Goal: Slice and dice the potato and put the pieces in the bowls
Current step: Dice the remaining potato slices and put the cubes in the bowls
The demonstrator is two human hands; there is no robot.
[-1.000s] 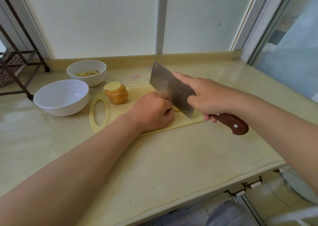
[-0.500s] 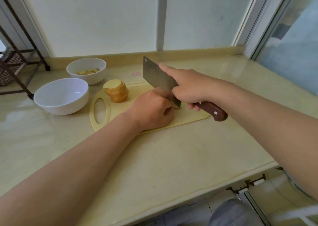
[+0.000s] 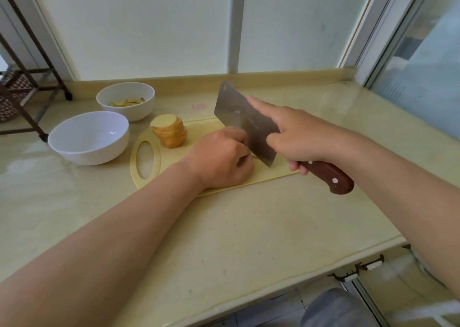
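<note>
Head view: right hand [image 3: 298, 137] grips the cleaver [image 3: 239, 117] by its handle, forefinger along the blade. Left hand [image 3: 221, 160] curled on cutting board [image 3: 166, 155] against the blade; cannot tell what it holds. Sliced potato stack [image 3: 170, 133] at the board's far left. Far bowl [image 3: 129, 114] holds pieces; near bowl [image 3: 87, 155] beside it.

The left forearm [image 3: 112, 227] is stretched in from the lower left. The left hand [image 3: 221, 157] is laid knuckles-up, with its fingers [image 3: 245, 161] curled under and its knuckles set close against the flat of the cleaver [image 3: 245, 120]. What lies beneath the fingers is hidden. The right forearm [image 3: 410, 189] is brought in from the right edge. The cleaver's handle is gripped by the right hand [image 3: 302, 137]; the index finger [image 3: 261, 105] is laid straight along the blade's side, and the other fingers are wrapped under the handle.
</note>
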